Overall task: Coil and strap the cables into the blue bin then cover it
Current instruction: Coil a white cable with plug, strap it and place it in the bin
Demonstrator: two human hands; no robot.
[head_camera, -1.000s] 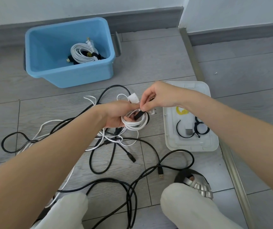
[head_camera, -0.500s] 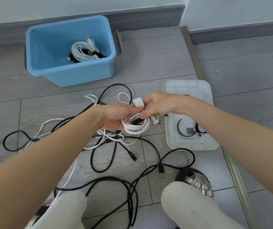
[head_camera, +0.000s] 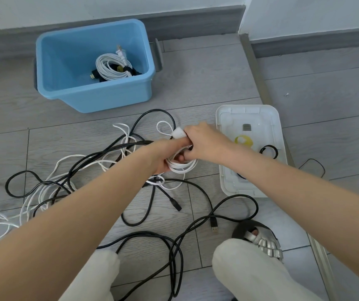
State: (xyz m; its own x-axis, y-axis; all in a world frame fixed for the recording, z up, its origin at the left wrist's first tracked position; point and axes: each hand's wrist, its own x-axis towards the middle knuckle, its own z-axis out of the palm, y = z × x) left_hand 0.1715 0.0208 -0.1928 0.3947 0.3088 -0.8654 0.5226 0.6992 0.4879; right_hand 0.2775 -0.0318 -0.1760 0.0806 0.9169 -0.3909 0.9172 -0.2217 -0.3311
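My left hand (head_camera: 163, 156) grips a small coil of white cable (head_camera: 184, 167) above the floor. My right hand (head_camera: 204, 143) curls over the top of that coil, fingers tucked into it; the strap it works with is mostly hidden under the fingers. The cable's white plug (head_camera: 179, 133) sticks up beside my right hand. The blue bin (head_camera: 70, 98) stands at the back left, holding a strapped white coil (head_camera: 111, 67) and a black cable. The white lid (head_camera: 276, 127) lies upside down on the floor at the right.
Loose black cables (head_camera: 152, 205) and white cables (head_camera: 44, 187) sprawl tangled across the grey floor in front of me. Black strap loops (head_camera: 268, 151) and a yellow one (head_camera: 243, 141) lie in the lid. My knees and a sandalled foot (head_camera: 261, 237) are at the bottom edge.
My right hand has come down from pinching the black strap end above the coil and now curls into the coil. The view has shifted slightly.
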